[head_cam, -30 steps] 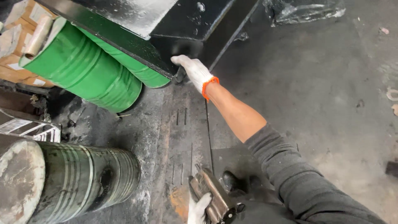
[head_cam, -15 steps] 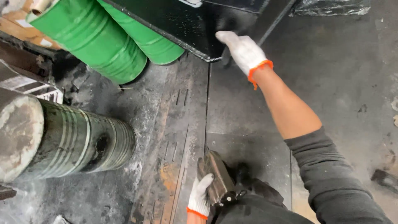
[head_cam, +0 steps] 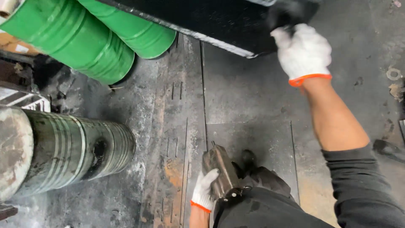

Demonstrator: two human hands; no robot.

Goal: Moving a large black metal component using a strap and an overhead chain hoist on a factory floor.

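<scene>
while your right hand (head_cam: 303, 54) curls over the far edge of the black metal slab (head_cam: 219, 25), your left hand (head_cam: 205, 190) wraps the grimy tool (head_cam: 222, 175) near you, its long axis pointing far toward that slab.

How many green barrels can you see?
2. One big green barrel lies at the upper left, and a second green barrel lies right beside it, under the black slab. More may be hidden beyond the frame.
</scene>
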